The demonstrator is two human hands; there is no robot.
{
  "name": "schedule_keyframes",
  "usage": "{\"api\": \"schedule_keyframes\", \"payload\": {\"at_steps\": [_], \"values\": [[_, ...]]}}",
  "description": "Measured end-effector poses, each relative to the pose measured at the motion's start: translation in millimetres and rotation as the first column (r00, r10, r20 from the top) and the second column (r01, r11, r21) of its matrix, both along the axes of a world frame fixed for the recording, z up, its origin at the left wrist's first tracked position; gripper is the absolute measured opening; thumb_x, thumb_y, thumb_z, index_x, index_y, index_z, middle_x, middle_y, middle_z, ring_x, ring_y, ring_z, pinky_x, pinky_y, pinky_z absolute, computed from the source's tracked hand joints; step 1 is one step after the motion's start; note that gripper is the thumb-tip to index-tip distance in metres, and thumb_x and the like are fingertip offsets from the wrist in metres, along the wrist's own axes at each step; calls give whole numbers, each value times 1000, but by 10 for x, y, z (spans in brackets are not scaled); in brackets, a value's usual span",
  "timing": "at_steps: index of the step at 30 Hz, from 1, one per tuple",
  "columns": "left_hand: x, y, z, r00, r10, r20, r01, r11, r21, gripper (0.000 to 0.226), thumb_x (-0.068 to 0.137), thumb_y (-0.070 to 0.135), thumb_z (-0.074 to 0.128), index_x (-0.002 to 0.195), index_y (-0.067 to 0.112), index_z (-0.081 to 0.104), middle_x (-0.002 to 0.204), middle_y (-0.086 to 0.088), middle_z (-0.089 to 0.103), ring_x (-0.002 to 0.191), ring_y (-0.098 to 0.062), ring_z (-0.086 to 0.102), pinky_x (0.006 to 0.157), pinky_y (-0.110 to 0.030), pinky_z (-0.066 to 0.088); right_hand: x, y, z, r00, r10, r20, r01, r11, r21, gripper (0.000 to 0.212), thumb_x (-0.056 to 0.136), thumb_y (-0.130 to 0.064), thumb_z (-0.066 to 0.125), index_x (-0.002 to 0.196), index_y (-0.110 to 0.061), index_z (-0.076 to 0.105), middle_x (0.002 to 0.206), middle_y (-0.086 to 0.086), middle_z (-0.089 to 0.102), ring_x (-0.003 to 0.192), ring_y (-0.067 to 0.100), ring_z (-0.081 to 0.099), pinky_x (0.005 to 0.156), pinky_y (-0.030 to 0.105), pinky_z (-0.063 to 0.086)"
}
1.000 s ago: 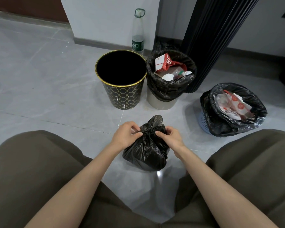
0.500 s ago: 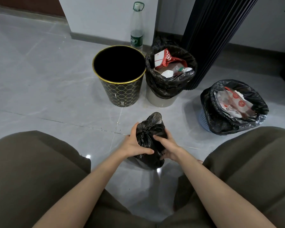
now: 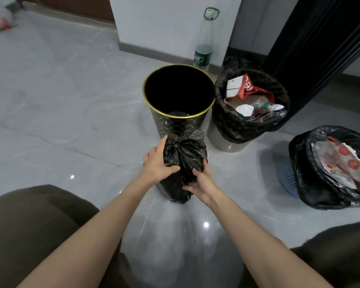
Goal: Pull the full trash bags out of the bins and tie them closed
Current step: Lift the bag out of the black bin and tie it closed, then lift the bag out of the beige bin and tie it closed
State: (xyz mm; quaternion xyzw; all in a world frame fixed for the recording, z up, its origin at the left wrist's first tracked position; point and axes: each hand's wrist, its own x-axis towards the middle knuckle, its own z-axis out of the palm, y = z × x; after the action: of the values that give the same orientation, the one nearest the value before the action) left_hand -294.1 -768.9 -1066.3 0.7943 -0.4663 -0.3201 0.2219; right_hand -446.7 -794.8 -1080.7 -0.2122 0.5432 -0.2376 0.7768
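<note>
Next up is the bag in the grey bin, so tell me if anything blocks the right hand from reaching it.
Nothing visible does. The right hand is on the tied bag; the floor between it and the grey bin is bare, and the open bag rim is uncovered.

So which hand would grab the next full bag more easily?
Probably the right hand. Both hands hold the tied bag, but the two full bags, one in the grey bin and one in the blue basket, sit on its side.
</note>
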Motion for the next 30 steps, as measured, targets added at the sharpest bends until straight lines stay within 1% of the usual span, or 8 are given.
{"api": "schedule_keyframes", "payload": {"at_steps": [6,11,16,19,21,24,28,30], "values": [[258,-355,-5,1000,-12,11,12,1000,17,104,73,35,76,149,37,4,143,-7,36,136,-32,23,110,-40,20,308,-266,-99,996,-91,16,91,996,-3,65,101,-1,33,148,-43,14,150,7,36,129,42,42,102,62,35],[361,-586,21,1000,-1,-3,1,1000,0,103,74,31,76,148,39,5,142,-5,37,135,-31,20,111,-41,22,461,-446,-106,985,-161,66,160,987,14,65,100,1,32,148,-40,17,147,9,39,128,42,44,92,58,39],[393,-697,25,1000,10,28,-9,999,-52,101,76,32,75,149,36,5,146,-4,33,138,-31,18,113,-45,22,494,-645,-114,992,-117,54,117,993,1,67,100,0,33,149,-41,13,149,9,38,129,41,43,109,56,31],[377,-659,3,996,-10,88,18,996,-82,98,79,35,71,149,33,3,147,-6,32,138,-30,20,113,-46,23,425,-655,-61,1000,-29,-6,29,1000,-11,65,100,-5,38,149,-41,14,149,10,37,129,42,43,108,47,38],[334,-619,34,994,7,109,3,996,-90,94,82,33,69,149,33,4,151,-11,24,140,-32,16,115,-47,20,329,-642,1,998,21,-64,-23,999,-29,61,100,-8,41,148,-38,20,150,6,35,127,38,46,103,43,43],[215,-563,207,977,102,186,-76,987,-138,87,82,34,68,149,32,12,155,-17,6,144,-34,0,118,-47,11,103,-663,125,985,59,-161,-73,994,-79,42,99,-13,45,138,-28,44,139,2,47,113,27,56,91,36,49],[-14,-572,506,970,116,211,-54,959,-279,72,85,30,65,146,26,26,150,-12,21,142,-30,12,116,-43,20,-313,-763,351,976,9,-216,-53,978,-199,34,95,-12,52,128,-17,55,114,1,61,96,22,60,82,32,51],[-146,-610,629,978,63,199,7,942,-336,62,88,26,60,143,23,32,144,-7,35,137,-26,25,112,-39,28,-531,-863,484,969,-67,-238,4,967,-253,32,96,-13,51,128,-14,55,113,1,63,92,21,60,78,30,52]]}}
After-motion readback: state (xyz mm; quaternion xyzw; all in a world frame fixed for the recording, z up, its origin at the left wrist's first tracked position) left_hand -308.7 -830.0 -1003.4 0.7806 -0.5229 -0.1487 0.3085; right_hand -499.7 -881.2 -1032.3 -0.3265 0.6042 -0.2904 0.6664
